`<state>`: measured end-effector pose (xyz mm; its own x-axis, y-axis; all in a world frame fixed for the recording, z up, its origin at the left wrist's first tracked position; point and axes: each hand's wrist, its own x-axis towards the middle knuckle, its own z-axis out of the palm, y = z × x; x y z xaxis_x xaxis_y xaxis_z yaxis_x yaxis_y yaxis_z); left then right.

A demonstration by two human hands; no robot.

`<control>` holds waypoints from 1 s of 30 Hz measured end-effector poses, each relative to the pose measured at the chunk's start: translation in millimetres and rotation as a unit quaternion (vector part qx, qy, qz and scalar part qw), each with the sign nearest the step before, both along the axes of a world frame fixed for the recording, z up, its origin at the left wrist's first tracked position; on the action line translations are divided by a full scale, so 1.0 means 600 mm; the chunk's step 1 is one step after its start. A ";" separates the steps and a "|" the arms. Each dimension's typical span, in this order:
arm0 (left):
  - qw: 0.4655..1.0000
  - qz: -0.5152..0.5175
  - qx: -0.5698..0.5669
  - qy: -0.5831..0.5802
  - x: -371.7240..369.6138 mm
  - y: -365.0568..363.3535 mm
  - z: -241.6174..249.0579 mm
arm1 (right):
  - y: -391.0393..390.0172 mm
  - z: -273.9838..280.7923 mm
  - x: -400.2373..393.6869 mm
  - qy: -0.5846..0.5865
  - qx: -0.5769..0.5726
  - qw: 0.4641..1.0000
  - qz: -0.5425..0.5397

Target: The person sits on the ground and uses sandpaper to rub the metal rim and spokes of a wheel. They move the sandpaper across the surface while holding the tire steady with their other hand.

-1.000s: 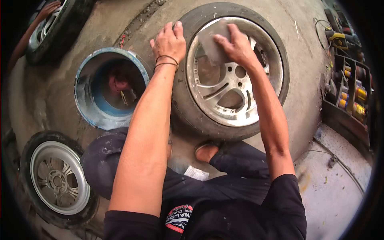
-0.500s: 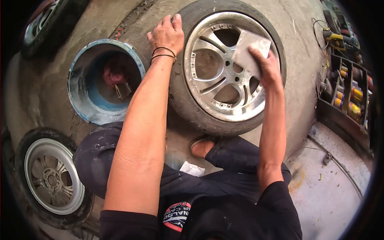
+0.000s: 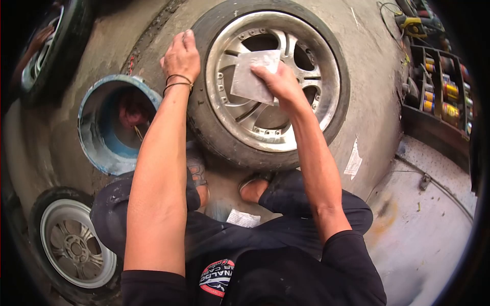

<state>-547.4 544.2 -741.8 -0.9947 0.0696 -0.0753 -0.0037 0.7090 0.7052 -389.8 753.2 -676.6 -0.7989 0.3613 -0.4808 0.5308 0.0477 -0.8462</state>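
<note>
A tire on a silver multi-spoke wheel [image 3: 326, 102] lies flat on the floor in front of me. My right hand [image 3: 283, 86] pinches a square grey-white sheet of sandpaper [image 3: 250, 84] between thumb and fingers, over the left half of the spokes. The sheet covers part of the wheel's centre. At the tire's [image 3: 204, 120] upper left side, my left hand [image 3: 181, 58] is curled against the outer edge, its fingertips partly hidden. Two dark bands circle that wrist.
Left of the wheel stands a blue bucket [image 3: 87, 127] with a reddish cloth inside. Another wheel [image 3: 76, 247] lies at lower left. A co-worker's hand [image 3: 43, 38] is at a tire in the upper left. At right sit a rack of cans [image 3: 434, 132] and a yellow power tool [image 3: 412, 23].
My right hand has swept the sheet leftward across the wheel, from its right side to the left spokes. My left hand stays at the tire's edge. The view has shifted slightly.
</note>
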 end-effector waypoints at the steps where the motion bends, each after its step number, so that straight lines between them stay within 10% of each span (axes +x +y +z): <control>1: 1.000 -0.006 0.002 0.005 -0.002 -0.001 0.001 | 0.017 -0.001 0.006 0.005 0.002 1.000 -0.006; 10: 1.000 -0.004 -0.013 0.021 -0.001 0.000 -0.003 | 0.263 0.057 0.080 0.165 -0.311 0.875 -0.333; 15: 1.000 -0.003 -0.012 0.010 0.003 0.005 0.013 | 0.262 0.023 0.062 0.193 -0.339 0.892 -0.230; 30: 1.000 -0.005 -0.019 0.021 0.004 0.006 0.012 | 0.137 -0.047 -0.059 0.142 0.098 0.871 -0.460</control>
